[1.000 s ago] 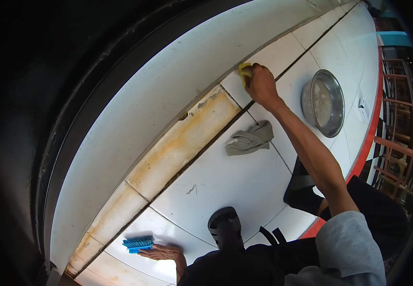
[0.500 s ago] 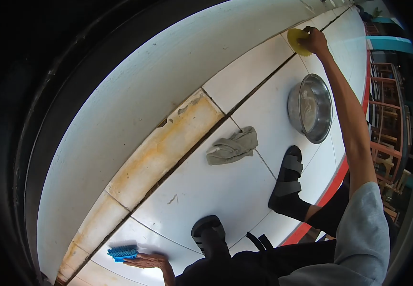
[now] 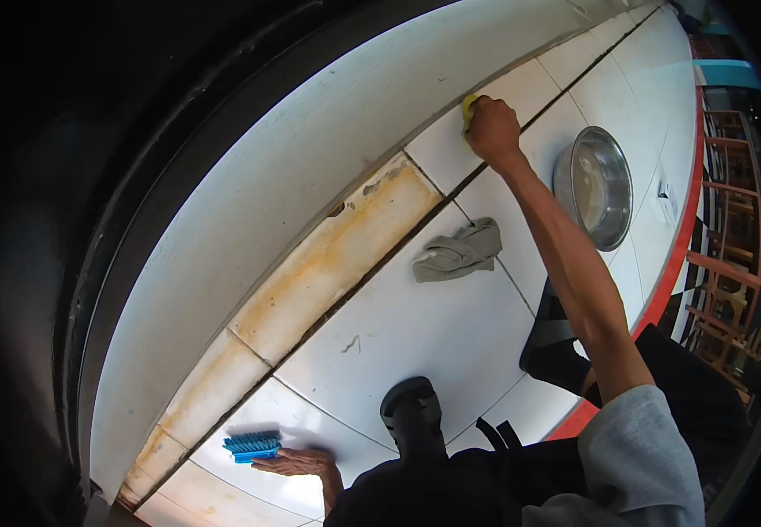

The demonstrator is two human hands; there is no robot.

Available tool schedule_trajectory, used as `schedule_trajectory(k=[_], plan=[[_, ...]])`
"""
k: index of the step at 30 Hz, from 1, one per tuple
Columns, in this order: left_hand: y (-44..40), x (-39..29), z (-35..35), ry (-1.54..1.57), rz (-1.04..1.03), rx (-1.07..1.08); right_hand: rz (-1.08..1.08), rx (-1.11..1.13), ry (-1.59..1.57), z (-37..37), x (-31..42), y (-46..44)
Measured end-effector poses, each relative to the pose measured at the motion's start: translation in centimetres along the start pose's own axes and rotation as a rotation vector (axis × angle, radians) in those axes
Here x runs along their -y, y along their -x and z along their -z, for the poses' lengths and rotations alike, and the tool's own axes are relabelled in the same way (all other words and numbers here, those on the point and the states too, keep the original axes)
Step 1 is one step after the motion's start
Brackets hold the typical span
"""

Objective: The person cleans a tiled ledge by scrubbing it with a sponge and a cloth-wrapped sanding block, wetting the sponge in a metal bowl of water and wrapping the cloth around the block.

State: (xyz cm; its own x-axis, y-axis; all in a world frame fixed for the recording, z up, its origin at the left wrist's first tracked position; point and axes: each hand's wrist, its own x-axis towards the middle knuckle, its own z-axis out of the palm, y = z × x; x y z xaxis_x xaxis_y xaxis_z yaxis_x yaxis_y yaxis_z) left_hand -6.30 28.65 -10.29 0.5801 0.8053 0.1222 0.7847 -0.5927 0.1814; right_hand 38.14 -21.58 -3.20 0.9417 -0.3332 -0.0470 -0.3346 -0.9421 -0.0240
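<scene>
In my right hand (image 3: pixel 493 130) is a yellow scrubbing pad (image 3: pixel 468 112), pressed near the white tile strip at the foot of the pale wall. The hand's back hides most of the pad. At lower left, my left hand (image 3: pixel 297 461) is low by the floor, its fingers at the end of a blue scrub brush (image 3: pixel 253 446) with dark blue bristles turned upward. A crumpled grey-green cloth (image 3: pixel 459 253) lies on the white floor tiles between the hands. To the right of my right forearm stands a metal basin (image 3: pixel 604 189) with cloudy liquid in it.
The pale wall (image 3: pixel 292 158) curves along the left. Yellow-brown stains mark the lower tile strip (image 3: pixel 336 259), and a dark gap runs beside it. My sandalled foot (image 3: pixel 411 408) is on the floor. Wooden furniture (image 3: pixel 732 272) stands beyond the red edge (image 3: pixel 666 303).
My right hand has brought the yellow pad left and nearer, from beyond the basin to the tile strip by the wall. The view has shifted slightly; my left hand and the brush stay together.
</scene>
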Motion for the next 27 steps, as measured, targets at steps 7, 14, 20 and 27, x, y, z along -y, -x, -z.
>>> schedule_trajectory(k=[7, 14, 20, 27], plan=[[0.1, -1.5, 0.3, 0.078, 0.038, -0.027, 0.263, 0.158, -0.489, 1.5, 8.6, 12.3], [-0.2, -2.4, 1.1, 0.136, 0.026, -0.029, -0.153, -0.194, -0.618, 14.9, -5.6, 12.8], [0.0, -3.3, 2.0, 0.181, 0.029, -0.032, -0.512, -0.125, -0.287, 13.4, -19.7, 11.6], [0.4, -2.9, 3.4, 0.226, -0.151, -0.101, 0.213, 0.264, -0.259, 12.4, -1.5, 20.2]])
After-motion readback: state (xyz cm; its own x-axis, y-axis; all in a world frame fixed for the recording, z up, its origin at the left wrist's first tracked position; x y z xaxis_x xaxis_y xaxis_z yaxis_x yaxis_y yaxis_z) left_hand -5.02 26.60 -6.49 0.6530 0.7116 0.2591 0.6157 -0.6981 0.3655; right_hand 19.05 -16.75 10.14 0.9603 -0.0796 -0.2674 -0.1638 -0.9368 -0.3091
